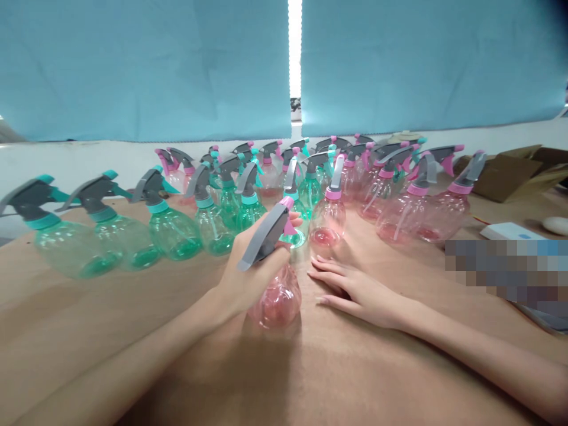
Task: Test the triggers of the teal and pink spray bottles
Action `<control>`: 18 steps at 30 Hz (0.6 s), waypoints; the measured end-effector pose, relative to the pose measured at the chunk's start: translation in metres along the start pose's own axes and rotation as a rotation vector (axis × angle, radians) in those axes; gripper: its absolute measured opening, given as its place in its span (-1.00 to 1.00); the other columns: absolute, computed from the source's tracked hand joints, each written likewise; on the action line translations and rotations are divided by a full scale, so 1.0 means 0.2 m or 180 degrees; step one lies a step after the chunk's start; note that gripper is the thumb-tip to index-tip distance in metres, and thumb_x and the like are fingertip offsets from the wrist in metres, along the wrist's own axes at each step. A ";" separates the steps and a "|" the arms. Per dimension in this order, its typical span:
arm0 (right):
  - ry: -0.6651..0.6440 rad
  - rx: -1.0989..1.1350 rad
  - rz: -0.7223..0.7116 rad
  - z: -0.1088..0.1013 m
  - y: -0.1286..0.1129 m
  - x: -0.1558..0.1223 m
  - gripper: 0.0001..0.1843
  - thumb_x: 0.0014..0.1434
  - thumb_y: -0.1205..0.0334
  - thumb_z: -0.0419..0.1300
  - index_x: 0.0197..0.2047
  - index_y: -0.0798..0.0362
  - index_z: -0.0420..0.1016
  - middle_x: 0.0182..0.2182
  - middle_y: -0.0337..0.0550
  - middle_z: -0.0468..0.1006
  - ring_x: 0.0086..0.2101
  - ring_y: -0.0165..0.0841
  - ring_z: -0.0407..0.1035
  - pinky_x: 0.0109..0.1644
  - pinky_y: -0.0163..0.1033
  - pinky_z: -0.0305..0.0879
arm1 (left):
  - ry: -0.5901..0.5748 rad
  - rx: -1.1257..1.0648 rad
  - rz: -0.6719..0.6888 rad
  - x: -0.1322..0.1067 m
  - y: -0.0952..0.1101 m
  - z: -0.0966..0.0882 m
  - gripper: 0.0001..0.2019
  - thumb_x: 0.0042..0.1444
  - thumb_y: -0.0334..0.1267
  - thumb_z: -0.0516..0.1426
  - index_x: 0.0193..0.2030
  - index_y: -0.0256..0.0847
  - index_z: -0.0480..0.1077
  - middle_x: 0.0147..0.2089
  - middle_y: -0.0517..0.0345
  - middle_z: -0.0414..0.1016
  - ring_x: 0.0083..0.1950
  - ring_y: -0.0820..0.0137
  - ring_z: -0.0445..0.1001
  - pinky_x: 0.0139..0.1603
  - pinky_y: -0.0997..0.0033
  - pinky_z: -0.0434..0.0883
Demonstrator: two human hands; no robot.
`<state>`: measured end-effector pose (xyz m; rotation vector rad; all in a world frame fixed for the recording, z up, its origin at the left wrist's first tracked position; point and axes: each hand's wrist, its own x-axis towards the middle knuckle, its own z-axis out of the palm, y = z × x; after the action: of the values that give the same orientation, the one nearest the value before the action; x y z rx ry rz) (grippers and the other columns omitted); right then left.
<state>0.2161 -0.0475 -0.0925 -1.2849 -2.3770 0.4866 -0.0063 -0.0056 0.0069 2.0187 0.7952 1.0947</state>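
Observation:
My left hand (248,266) is wrapped round the neck of a pink spray bottle (277,299) with a grey trigger head (265,235), which stands on the brown table (310,367) in front of me. My right hand (350,287) lies flat on the table just right of that bottle, fingers stretched out and holding nothing. Behind both hands stand several green spray bottles (173,231) on the left and several pink spray bottles (328,219) on the right.
Blue curtains (146,65) hang behind the table, with a bright gap between them. Brown cardboard (510,171) lies at the far right. A white box (510,231) and a white rounded object (557,225) sit near the right edge.

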 end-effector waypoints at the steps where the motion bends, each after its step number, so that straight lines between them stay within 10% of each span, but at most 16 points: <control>1: -0.0004 0.0007 0.0002 0.00 0.00 0.00 -0.35 0.31 -0.13 0.02 0.33 0.06 0.20 0.34 0.04 0.12 0.31 -0.11 -0.02 0.34 0.08 0.01 | -0.0010 -0.0010 -0.0012 0.00 0.00 0.00 -0.61 -0.09 -0.45 0.00 -0.08 -0.12 0.36 -0.23 0.22 0.43 -0.47 0.49 0.22 -0.39 0.40 0.30; 18: -0.0028 0.0033 0.0026 0.00 0.00 0.00 -0.34 0.31 -0.13 0.02 0.34 0.05 0.19 0.34 0.02 0.12 0.32 -0.12 -0.03 0.35 0.06 0.00 | -0.0057 -0.0025 -0.0053 -0.03 -0.02 -0.02 -0.78 0.05 -0.51 0.01 -0.21 -0.11 0.29 -0.31 0.29 0.36 -0.47 0.49 0.18 -0.36 0.36 0.20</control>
<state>0.2164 -0.0476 -0.0929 -1.2910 -2.3742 0.5077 -0.0130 -0.0070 0.0029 2.0091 0.7960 1.0673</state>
